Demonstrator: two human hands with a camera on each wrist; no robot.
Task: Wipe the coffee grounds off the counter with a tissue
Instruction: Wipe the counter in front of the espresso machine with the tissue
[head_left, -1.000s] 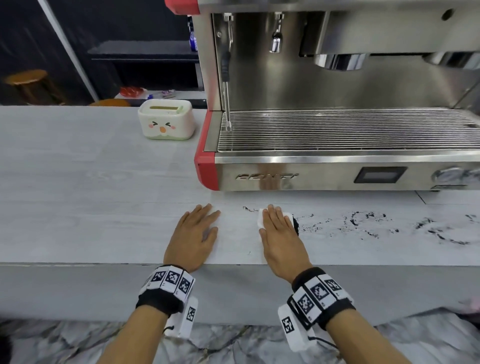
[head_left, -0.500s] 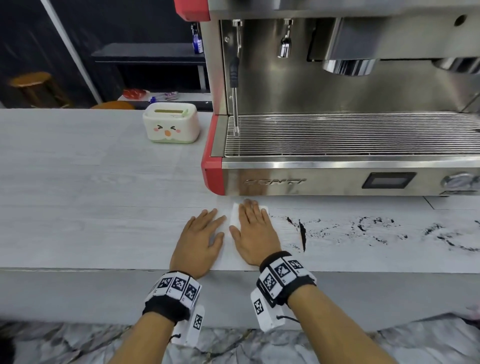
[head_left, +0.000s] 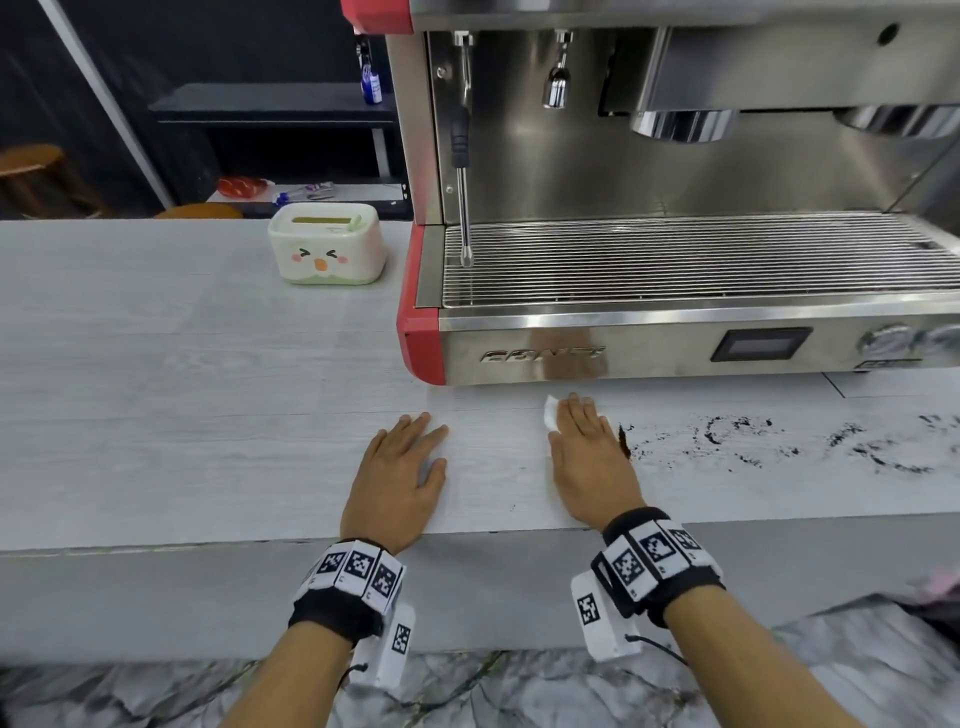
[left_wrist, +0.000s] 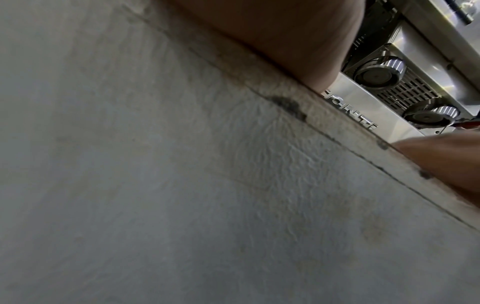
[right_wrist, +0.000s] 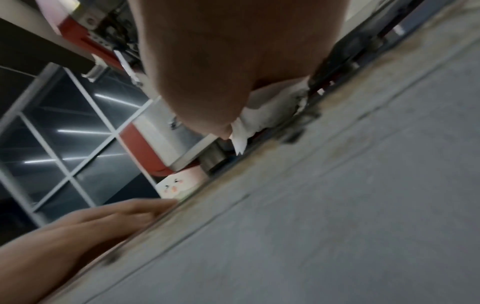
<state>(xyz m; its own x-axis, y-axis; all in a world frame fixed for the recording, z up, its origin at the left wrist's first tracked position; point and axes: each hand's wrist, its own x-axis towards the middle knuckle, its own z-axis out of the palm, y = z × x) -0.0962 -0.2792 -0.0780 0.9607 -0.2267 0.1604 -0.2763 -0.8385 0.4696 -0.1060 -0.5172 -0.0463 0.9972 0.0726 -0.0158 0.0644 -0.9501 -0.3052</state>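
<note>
Your right hand (head_left: 587, 457) pressed flat, fingers spread, on the tissue (head_left: 550, 413) beside the grounds (head_left: 753, 441) trailing right, left hand (head_left: 400, 478) flat on the surface (head_left: 182, 389); light pressure likely risked smearing, or pushing grounds off the near edge.

You have two hands on one counter (head_left: 156, 415), one tissue (head_left: 549, 413), one espresso machine (head_left: 675, 208), one tissue box (head_left: 327, 252), two group heads.
</note>
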